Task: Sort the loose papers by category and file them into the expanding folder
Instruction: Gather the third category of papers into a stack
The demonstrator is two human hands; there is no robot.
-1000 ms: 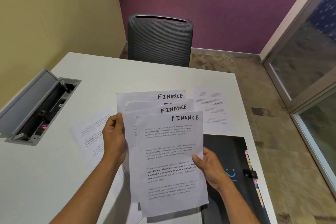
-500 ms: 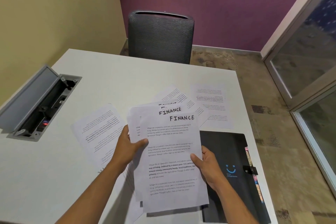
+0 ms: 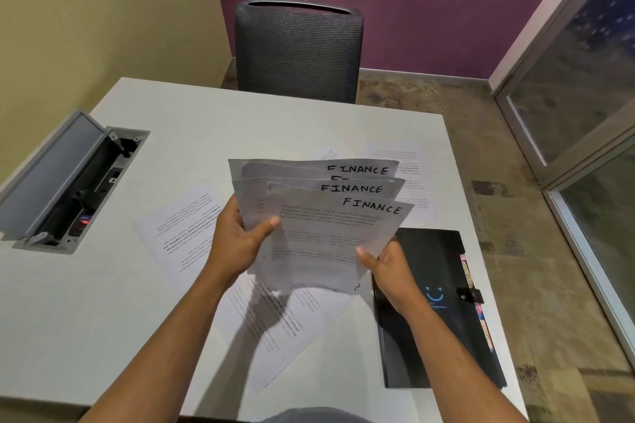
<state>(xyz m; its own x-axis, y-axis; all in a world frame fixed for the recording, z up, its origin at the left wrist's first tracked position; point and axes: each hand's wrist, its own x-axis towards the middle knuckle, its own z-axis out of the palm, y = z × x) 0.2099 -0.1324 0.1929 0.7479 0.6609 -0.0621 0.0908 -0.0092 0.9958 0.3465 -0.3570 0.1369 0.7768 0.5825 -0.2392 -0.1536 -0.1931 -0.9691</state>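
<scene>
We hold fanned FINANCE sheets (image 3: 330,227), left hand (image 3: 237,244) and right hand (image 3: 391,268) fingers pinching them, above loose papers (image 3: 185,227); black expanding folder (image 3: 436,271), open cable box (image 3: 79,178) on worktop (image 3: 223,124); chair (image 3: 299,51) beyond.

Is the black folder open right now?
No, the black folder lies flat on the table with its strap snapped shut, while both hands hold the papers.
</scene>
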